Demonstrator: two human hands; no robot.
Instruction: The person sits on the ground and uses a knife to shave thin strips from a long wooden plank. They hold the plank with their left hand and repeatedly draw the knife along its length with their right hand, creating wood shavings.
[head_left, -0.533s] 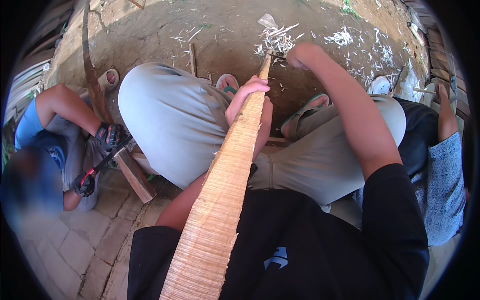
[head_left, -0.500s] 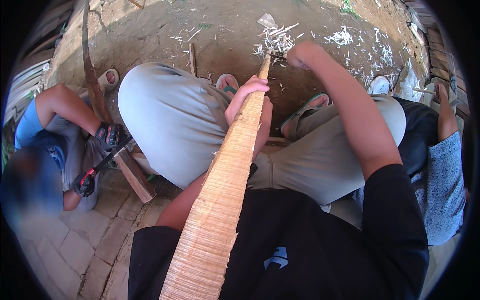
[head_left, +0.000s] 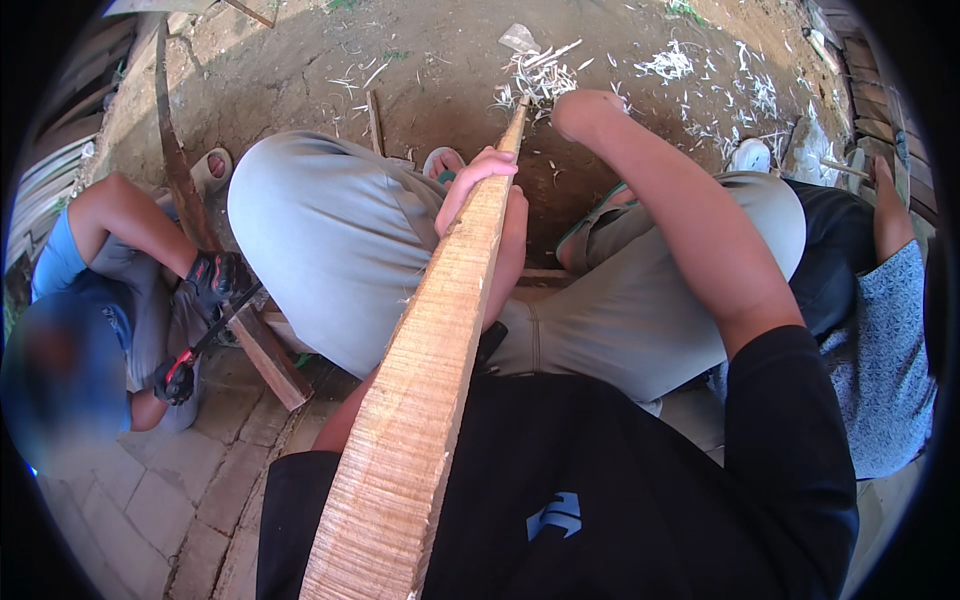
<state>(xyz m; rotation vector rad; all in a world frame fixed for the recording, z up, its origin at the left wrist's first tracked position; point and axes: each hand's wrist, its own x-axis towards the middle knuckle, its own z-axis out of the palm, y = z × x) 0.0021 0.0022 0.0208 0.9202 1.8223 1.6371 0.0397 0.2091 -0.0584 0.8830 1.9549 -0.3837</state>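
Observation:
A long pale wooden plank (head_left: 405, 410) with rough sawn faces runs from my chest out between my knees, narrowing to a thin far tip. My left hand (head_left: 480, 185) is wrapped round its narrow part, fingers over the upper face. Beyond it and to the right, my right hand (head_left: 588, 115) is closed, a short gap from the tip. The dark thin blade of a knife showed at that hand half a second ago; now the hand and wrist hide it.
Pale shavings (head_left: 668, 65) litter the dirt ground (head_left: 440, 70) ahead. To the left, a gloved co-worker works a red-handled saw (head_left: 205, 340) against a wooden beam (head_left: 265, 355). Another person in a patterned shirt (head_left: 880, 360) sits close on my right. Brick paving (head_left: 215, 490) lies at lower left.
My right hand has drawn slightly left and toward me, and the blade has dropped out of sight. The plank and my left hand have shifted a little left. The co-worker's saw hand has moved slightly.

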